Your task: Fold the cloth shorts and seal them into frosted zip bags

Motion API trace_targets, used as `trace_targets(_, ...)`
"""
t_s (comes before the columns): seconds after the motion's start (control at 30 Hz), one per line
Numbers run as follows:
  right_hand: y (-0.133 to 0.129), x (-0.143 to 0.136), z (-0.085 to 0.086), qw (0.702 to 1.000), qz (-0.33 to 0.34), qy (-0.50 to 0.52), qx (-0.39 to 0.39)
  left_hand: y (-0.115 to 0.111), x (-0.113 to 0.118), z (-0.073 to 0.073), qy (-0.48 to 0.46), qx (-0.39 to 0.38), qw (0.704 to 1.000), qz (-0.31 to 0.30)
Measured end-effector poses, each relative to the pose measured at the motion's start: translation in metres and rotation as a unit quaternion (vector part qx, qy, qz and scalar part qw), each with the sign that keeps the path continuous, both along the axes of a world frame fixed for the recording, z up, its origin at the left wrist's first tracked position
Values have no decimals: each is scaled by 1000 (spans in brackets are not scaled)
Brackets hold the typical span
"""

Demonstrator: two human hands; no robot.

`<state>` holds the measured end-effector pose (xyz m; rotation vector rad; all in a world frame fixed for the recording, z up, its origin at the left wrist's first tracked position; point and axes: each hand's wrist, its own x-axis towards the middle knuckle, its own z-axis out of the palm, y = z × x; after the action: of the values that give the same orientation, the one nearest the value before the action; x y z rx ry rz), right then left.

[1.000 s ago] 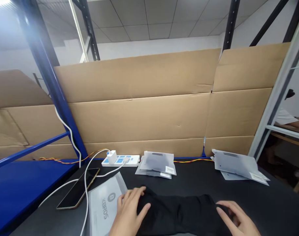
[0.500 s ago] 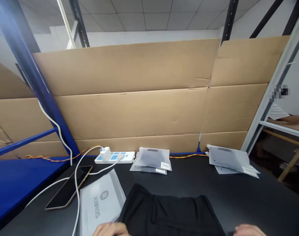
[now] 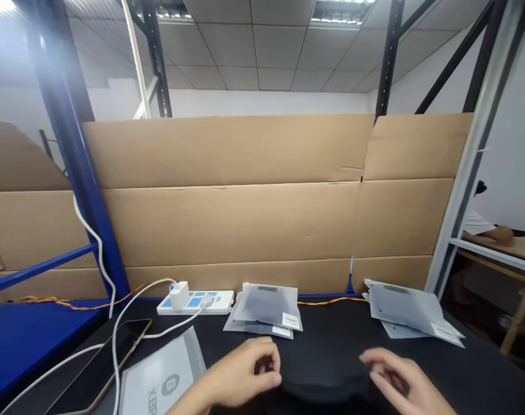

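My left hand [image 3: 245, 372] is in the lower middle, its fingers curled and thumb and forefinger close together at the edge of a black cloth garment [image 3: 325, 395]. That garment is smeared by motion and hard to tell from the dark tabletop, so the grip is only partly visible. To the right, my right hand [image 3: 404, 377] has its thumb and forefinger apart beside the garment's other end, the remaining fingers bent. Left of my left hand lies a frosted plastic bag [image 3: 158, 374] with a printed logo.
A phone [image 3: 102, 369] and white cables lie at the left, near a power strip [image 3: 221, 302]. Frosted packets [image 3: 266, 305] stand at the back centre, with more packets [image 3: 407, 305] at the back right. Cardboard [image 3: 236, 225] walls the back. Another person [image 3: 487, 227] is far right.
Both hands have moved up into view and inward over the table. The garment, spread out before, is now lower and blurred. The view has tilted upward.
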<state>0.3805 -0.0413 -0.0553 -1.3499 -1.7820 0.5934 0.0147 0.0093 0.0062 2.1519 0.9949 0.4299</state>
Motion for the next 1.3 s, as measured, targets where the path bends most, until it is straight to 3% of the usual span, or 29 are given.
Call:
trace_targets(0.07,38,-5,15,998,50,2,-33,29,-2,2,-37,-53,998,10)
trace_targets(0.13,76,-10,19,995,83,19,-61,54,-6,-6,-59,-84,995,15)
trace_targets(0.27,116,-12,-3,995,68,29,-70,75,-19,-33,-111,-122,986,28)
trace_targets(0.43,111,-1,-22,994,64,34,-79,73,-27,-46,-154,-142,977,46)
trace_targets(0.8,102,-2,-21,997,49,-15,-55,72,-22,-52,-175,-130,974,65)
trace_targets(1.3,101,-2,-18,998,52,-5,-42,69,-19,-51,-153,-84,981,82)
